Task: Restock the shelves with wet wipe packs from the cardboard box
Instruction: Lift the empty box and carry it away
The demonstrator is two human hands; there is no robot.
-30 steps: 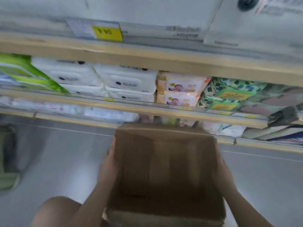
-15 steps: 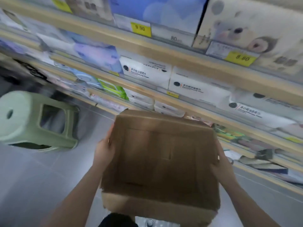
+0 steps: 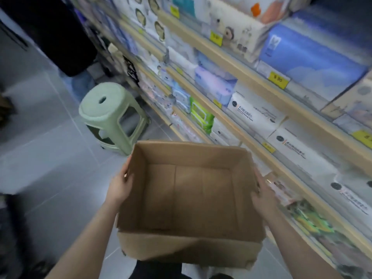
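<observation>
Head view, empty cardboard box (image 3: 189, 198), left hand (image 3: 120, 187) and right hand (image 3: 261, 195) gripping its sides; stocked shelves (image 3: 251, 81) beside

The cardboard box (image 3: 189, 200) is brown, open at the top and held level above the grey floor, its inside bare (no packs show in it), with a near flap folded down in front. The shelves (image 3: 237, 81) run along the right side, pale wood-edged boards with yellow price tags, packed with wet wipe packs (image 3: 201, 115) in green, white and blue wrappers.
</observation>
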